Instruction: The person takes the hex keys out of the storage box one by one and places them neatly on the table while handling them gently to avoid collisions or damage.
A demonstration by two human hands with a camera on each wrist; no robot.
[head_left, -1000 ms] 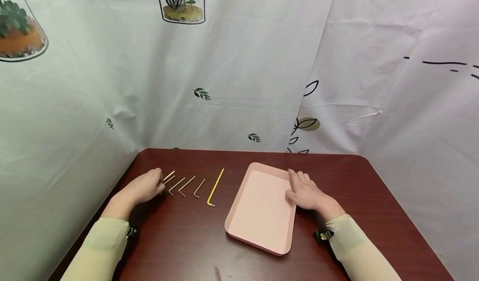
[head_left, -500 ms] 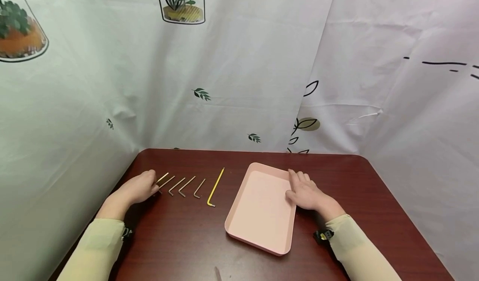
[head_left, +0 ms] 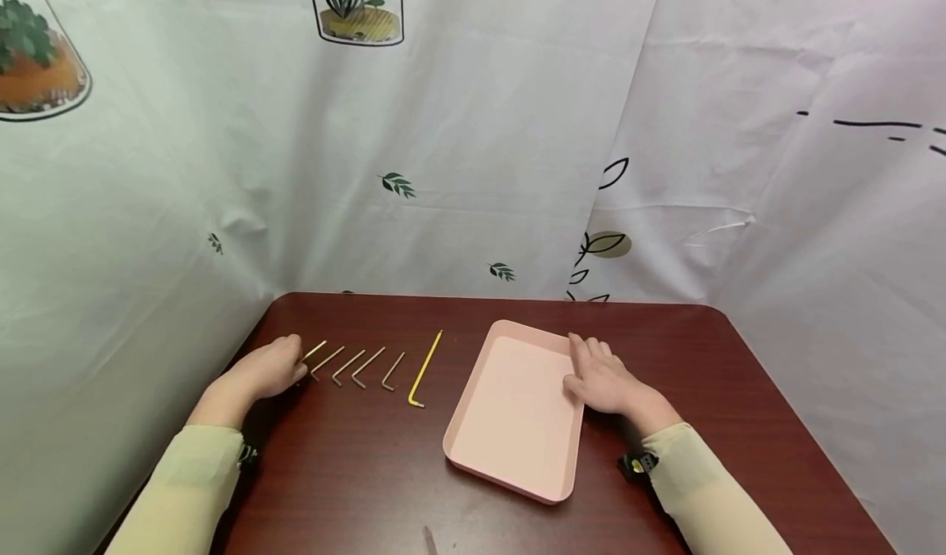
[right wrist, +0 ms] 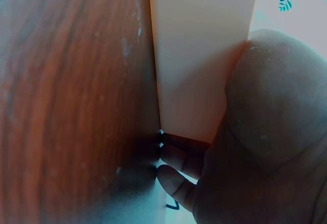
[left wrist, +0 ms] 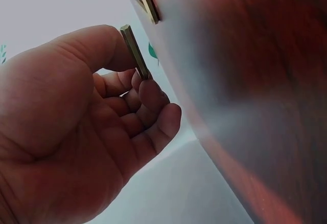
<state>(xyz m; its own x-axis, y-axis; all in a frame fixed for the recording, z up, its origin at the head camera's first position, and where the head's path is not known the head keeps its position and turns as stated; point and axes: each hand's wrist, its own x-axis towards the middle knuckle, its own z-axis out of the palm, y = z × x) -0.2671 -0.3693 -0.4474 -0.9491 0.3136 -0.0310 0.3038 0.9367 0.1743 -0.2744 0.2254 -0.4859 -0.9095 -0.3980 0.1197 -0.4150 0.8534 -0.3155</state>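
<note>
My left hand (head_left: 268, 368) pinches a brass-coloured hex key (left wrist: 134, 51) between thumb and fingers at the left end of a row. To its right, several similar L-shaped hex keys (head_left: 367, 363) lie slanted on the table, short arms toward me. A longer yellow hex key (head_left: 424, 370) with a silver tip ends the row. My right hand (head_left: 606, 381) holds the right side of a shallow pink tray (head_left: 517, 489), its thumb over the rim and inside. In the right wrist view, fingertips (right wrist: 176, 180) show past the tray's corner, near the tabletop.
The dark red-brown table (head_left: 355, 473) has rounded far corners. White cloth (head_left: 473, 128) with printed plants hangs behind it and along both sides. A small pale mark (head_left: 430, 538) shows near the table's front.
My left hand has shifted left with the hex key, opening a gap to the neighbouring key. My right hand and the tray have stayed in place.
</note>
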